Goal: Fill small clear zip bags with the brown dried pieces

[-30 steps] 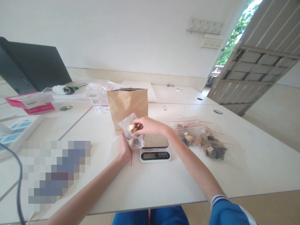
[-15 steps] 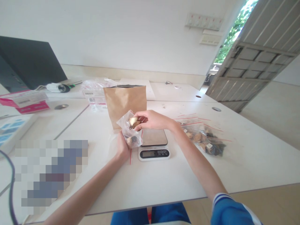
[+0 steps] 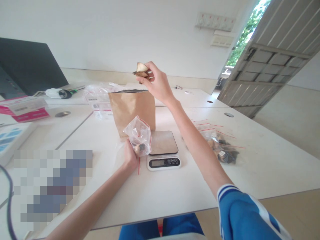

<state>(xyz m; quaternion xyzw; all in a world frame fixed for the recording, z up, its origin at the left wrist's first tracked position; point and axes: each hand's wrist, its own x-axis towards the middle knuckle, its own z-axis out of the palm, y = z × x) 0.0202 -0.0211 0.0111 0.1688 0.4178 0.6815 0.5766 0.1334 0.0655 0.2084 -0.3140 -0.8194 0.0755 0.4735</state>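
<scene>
Your right hand (image 3: pixel 154 80) pinches a light, stiff, brittle-looking dried piece (image 3: pixel 141 70) by its edge above the open paper bag (image 3: pixel 132 108), while your left hand (image 3: pixel 130 156) grips the soft, crinkly plastic pouch (image 3: pixel 139 135) beside the scale (image 3: pixel 163 150) on the counter (image 3: pixel 175 196).

A white table (image 3: pixel 160 196) carries a small digital scale (image 3: pixel 163 149) just right of the left hand (image 3: pixel 130 156), with a brown paper bag (image 3: pixel 132 108) standing behind it. Filled clear bags (image 3: pixel 220 146) (red-striped) lie further right; pink boxes (image 3: pixel 25 108) sit far left.
</scene>
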